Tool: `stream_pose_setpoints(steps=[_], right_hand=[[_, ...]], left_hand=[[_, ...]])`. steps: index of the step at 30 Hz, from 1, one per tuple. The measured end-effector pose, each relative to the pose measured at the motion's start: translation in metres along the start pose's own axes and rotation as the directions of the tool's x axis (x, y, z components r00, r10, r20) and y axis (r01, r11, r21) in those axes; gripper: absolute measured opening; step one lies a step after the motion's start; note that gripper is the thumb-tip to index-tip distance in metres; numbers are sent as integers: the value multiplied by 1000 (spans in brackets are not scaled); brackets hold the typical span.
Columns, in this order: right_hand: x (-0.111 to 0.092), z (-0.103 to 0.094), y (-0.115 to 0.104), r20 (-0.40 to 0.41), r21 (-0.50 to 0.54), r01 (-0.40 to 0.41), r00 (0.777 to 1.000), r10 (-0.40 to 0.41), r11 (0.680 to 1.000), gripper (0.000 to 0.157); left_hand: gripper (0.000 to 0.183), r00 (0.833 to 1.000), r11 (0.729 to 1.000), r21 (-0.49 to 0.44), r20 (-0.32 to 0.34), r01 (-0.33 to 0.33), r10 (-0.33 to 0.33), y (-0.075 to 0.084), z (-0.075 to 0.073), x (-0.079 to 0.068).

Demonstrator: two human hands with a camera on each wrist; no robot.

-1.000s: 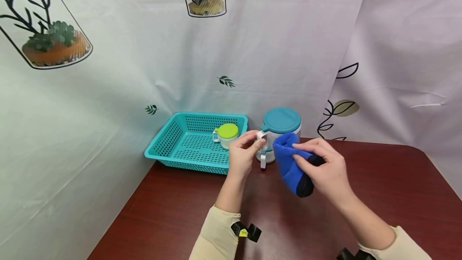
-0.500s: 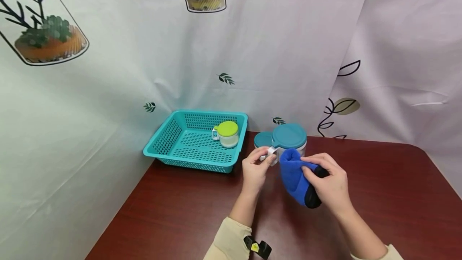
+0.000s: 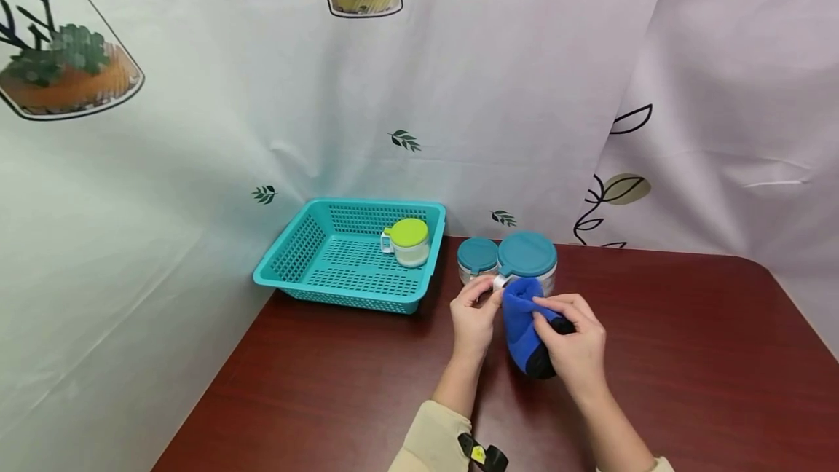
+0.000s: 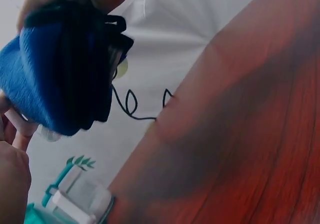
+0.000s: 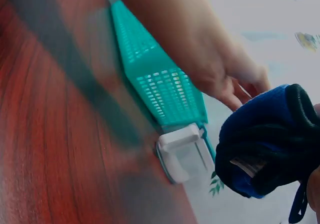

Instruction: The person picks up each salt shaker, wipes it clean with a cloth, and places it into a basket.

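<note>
A large jar (image 3: 526,255) with a blue lid stands out in the head view; its white handle (image 3: 501,281) is pinched in my left hand (image 3: 473,323). My right hand (image 3: 577,344) pinches a folded blue cloth (image 3: 523,333) with black edging between thumb and fingers, in front of the jar. A label and a black loop on the cloth (image 5: 250,149) show in the right wrist view. There the cloth hides the large jar. Left of the large jar is a smaller blue-lidded jar (image 3: 477,257), also seen as a clear jar (image 4: 82,196) in the left wrist view.
A turquoise perforated basket (image 3: 275,272) stands at the back left of the dark red table (image 3: 314,392). Inside it, toward the right, sits a small jar (image 3: 410,242) with a lime-green lid. A printed white curtain (image 3: 524,93) hangs behind the table.
The large jar, the left hand and the cloth have come lower in the head view. The smaller blue-lidded jar, mostly covered before, shows beside the large one. Both hands keep their hold.
</note>
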State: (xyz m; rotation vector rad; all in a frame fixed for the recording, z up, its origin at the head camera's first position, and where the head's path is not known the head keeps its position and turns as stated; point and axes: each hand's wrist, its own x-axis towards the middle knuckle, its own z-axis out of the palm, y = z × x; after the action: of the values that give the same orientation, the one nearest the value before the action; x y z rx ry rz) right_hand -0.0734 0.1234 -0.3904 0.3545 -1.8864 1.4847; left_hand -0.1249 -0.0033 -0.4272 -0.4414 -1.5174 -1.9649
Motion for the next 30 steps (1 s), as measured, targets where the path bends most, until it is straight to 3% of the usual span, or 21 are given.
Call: stream_pose_setpoints(steps=[9, 15, 19, 23, 30], right_hand=[[-4, -13, 36, -127, -48, -100, 988, 93, 994, 22], [-19, 3, 42, -62, -5, 2, 998, -3, 1000, 26], [-16, -1, 43, -86, 11, 58, 995, -56, 998, 28], [-5, -17, 47, -89, 1, 23, 996, -23, 1000, 25], [26, -37, 37, -54, -64, -4, 999, 1, 998, 19]], left_hand=[[21, 999, 999, 33, -27, 32, -31, -5, -13, -6], [20, 1000, 998, 63, -3, -4, 4, -2, -11, -6], [20, 1000, 998, 64, 28, -6, 4, 0, -16, -2], [21, 996, 999, 39, 82, 35, -38, -2, -28, 2], [24, 967, 990, 1, 216, 138, -135, -17, -48, 3]])
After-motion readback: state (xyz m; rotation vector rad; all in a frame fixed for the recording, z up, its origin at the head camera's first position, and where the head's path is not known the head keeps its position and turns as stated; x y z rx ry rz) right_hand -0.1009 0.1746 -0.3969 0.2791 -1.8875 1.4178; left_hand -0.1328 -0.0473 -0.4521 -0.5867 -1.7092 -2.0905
